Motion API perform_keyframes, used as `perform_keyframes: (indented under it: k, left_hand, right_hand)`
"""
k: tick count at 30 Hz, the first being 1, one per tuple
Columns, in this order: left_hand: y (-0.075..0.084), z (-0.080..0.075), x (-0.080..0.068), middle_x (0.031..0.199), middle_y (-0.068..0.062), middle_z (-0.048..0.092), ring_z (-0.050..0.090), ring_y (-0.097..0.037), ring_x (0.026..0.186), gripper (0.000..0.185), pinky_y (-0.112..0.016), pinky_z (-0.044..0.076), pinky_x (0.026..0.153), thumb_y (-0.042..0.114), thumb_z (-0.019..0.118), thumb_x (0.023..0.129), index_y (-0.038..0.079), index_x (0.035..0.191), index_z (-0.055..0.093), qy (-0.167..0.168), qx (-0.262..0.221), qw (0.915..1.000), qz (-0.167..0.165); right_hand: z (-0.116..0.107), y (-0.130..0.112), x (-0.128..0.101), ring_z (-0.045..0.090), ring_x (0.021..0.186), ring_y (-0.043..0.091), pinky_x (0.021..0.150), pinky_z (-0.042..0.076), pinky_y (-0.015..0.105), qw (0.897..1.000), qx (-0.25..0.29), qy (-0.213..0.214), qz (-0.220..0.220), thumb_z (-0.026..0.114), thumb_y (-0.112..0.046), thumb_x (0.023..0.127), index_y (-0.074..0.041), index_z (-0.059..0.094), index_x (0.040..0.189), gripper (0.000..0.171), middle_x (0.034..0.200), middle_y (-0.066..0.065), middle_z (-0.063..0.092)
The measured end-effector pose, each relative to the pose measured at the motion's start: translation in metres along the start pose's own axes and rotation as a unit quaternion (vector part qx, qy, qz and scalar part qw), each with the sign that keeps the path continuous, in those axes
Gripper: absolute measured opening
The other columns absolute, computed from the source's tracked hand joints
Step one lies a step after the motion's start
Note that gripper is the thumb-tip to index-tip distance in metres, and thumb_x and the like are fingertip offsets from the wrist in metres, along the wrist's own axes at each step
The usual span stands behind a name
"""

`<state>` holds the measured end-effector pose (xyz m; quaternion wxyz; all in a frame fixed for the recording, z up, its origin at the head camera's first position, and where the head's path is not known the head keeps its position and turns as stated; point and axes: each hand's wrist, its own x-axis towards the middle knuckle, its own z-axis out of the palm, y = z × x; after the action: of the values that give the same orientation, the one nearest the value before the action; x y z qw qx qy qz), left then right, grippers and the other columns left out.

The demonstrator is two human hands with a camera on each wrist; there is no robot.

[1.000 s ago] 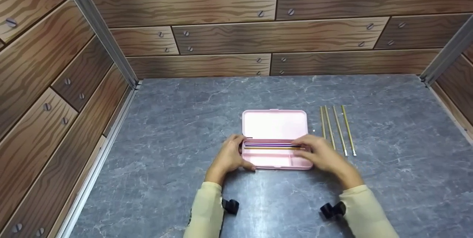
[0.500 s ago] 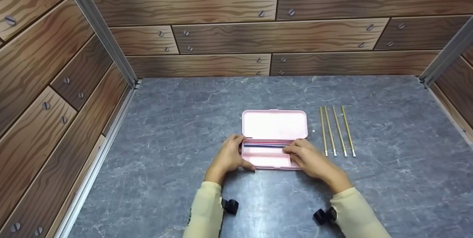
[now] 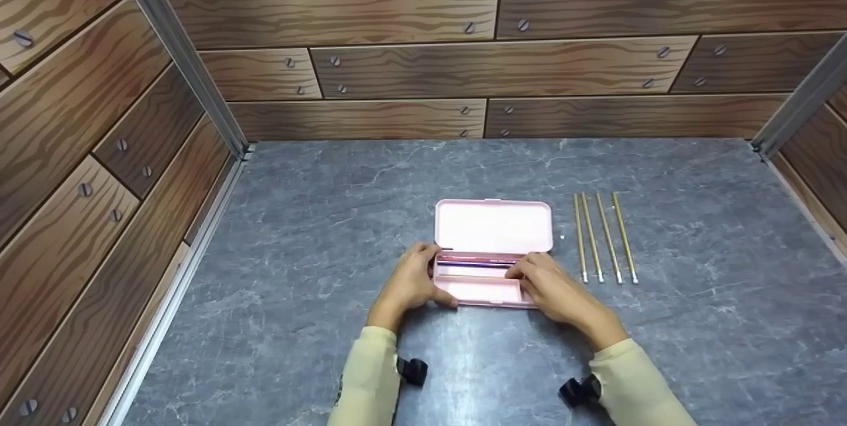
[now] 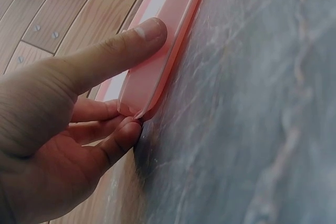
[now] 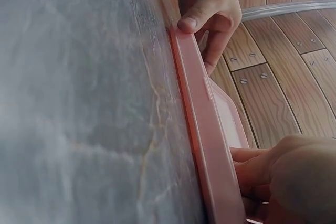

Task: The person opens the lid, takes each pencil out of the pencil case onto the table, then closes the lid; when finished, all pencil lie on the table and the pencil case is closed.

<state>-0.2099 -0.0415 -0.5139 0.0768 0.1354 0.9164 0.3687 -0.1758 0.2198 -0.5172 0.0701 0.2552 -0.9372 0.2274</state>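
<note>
An open pink pencil case (image 3: 493, 226) lies mid-table, lid flat behind, tray (image 3: 476, 291) in front. Dark and purple pencils (image 3: 473, 262) lie along the tray's back. My left hand (image 3: 430, 277) grips the tray's left end. In the left wrist view this left hand (image 4: 139, 80) has its thumb along the pink rim (image 4: 173, 30) and its fingers curled round the corner. My right hand (image 3: 529, 279) holds the tray's right end. The right wrist view shows that right hand (image 5: 252, 171) reaching its fingers over the case wall (image 5: 202, 124).
Several gold pencils (image 3: 602, 237) lie side by side on the grey stone tabletop (image 3: 317, 227), just right of the case. Wood-pattern walls (image 3: 423, 69) close in the back and both sides. Black wrist mounts (image 3: 411, 370) sit on both sleeves.
My right hand has slid left along the tray from its right end, leaving a gold pencil inside. The left hand has kept its grip.
</note>
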Motion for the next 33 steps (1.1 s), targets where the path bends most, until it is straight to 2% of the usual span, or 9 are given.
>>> perform_keyframes:
  k: [5,9,14,18,22,27,30,33]
  left_hand:
    - [0.0,0.0,0.0,0.123,-0.004,0.054,0.051,-0.023,0.113,0.091,-0.038,0.043,0.1,0.029,0.095,0.044,0.011,0.126,0.059,0.0,-0.002,1.0,0.004]
    - [-0.001,0.0,0.0,0.122,-0.005,0.055,0.051,-0.024,0.113,0.092,-0.038,0.043,0.1,0.029,0.095,0.044,0.01,0.126,0.058,0.001,-0.005,0.9999,0.012]
    - [-0.002,0.0,0.0,0.121,-0.005,0.055,0.052,-0.023,0.112,0.091,-0.038,0.043,0.1,0.029,0.095,0.043,0.01,0.125,0.059,0.002,-0.007,0.9999,0.016]
    - [-0.002,0.0,0.0,0.121,-0.004,0.055,0.052,-0.023,0.112,0.091,-0.037,0.043,0.101,0.03,0.095,0.043,0.01,0.125,0.059,0.002,-0.008,0.9998,0.016]
    - [-0.003,0.001,0.001,0.121,-0.004,0.055,0.052,-0.023,0.112,0.091,-0.037,0.043,0.101,0.031,0.095,0.043,0.01,0.124,0.059,0.001,-0.002,0.9998,0.019]
    - [-0.003,0.0,0.0,0.12,-0.004,0.055,0.052,-0.023,0.111,0.089,-0.037,0.043,0.1,0.033,0.095,0.043,0.013,0.123,0.061,0.005,0.003,0.9996,0.029]
    - [-0.002,0.0,0.0,0.12,-0.004,0.055,0.052,-0.023,0.111,0.089,-0.037,0.043,0.1,0.032,0.095,0.043,0.013,0.123,0.06,0.006,0.003,0.9996,0.026]
    - [-0.002,-0.001,0.0,0.121,-0.004,0.055,0.052,-0.023,0.112,0.09,-0.037,0.043,0.1,0.032,0.095,0.043,0.013,0.124,0.06,0.005,0.003,0.9997,0.023]
  right_hand:
    - [0.002,0.0,0.0,0.051,0.088,0.02,0.079,0.042,0.037,1.0,-0.008,0.014,-0.01,0.062,0.0,0.084,-0.009,0.068,0.1,0.019,0.089,0.002,0.057]
    - [0.002,0.0,0.0,0.049,0.086,0.018,0.077,0.041,0.036,1.0,-0.001,0.018,-0.005,0.062,-0.001,0.084,-0.012,0.068,0.096,0.017,0.086,-0.001,0.054]
    - [0.001,0.004,0.0,0.052,0.086,0.016,0.079,0.043,0.036,0.999,0.031,0.031,-0.015,0.065,0.0,0.082,-0.012,0.067,0.094,0.018,0.086,-0.001,0.059]
    - [0.001,0.008,0.001,0.053,0.083,0.013,0.075,0.044,0.031,0.996,0.078,0.046,-0.021,0.067,0.003,0.078,-0.012,0.067,0.094,0.022,0.085,-0.001,0.062]
    - [0.0,0.011,0.002,0.052,0.078,0.009,0.069,0.044,0.024,0.986,0.152,0.06,-0.009,0.068,0.004,0.078,-0.012,0.069,0.097,0.024,0.085,0.001,0.064]
    - [-0.009,0.01,0.003,0.052,0.073,0.007,0.065,0.044,0.02,0.971,0.226,0.075,0.035,0.068,0.001,0.08,-0.01,0.069,0.103,0.025,0.087,0.005,0.065]
    - [-0.013,0.01,0.004,0.054,0.073,0.009,0.064,0.046,0.021,0.96,0.256,0.105,0.045,0.066,0.004,0.081,-0.004,0.068,0.106,0.027,0.088,0.013,0.065]
    - [-0.015,0.012,0.006,0.057,0.075,0.01,0.065,0.048,0.019,0.944,0.29,0.148,0.06,0.063,0.01,0.08,0.005,0.065,0.107,0.028,0.087,0.02,0.064]
